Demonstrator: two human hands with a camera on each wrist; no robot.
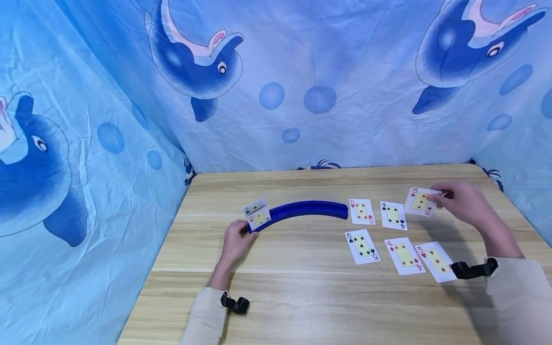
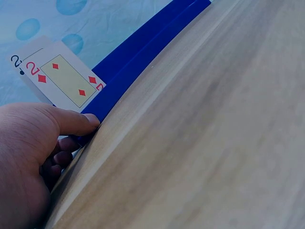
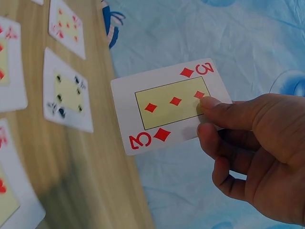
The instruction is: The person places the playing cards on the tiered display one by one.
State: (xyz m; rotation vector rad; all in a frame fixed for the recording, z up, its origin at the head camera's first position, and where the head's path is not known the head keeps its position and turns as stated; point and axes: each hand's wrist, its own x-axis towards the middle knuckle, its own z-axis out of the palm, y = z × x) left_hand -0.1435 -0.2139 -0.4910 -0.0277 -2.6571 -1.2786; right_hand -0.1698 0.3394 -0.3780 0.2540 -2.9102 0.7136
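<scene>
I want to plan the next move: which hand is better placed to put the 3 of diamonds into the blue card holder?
The right hand: it pinches the 3 of diamonds. The left hand steadies the blue card holder.

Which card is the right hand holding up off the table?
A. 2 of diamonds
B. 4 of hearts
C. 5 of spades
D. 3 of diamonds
D. The right wrist view shows the right hand pinching the 3 of diamonds by its edge, with three red diamond pips and a red 3 in the corner, above the table.
</scene>
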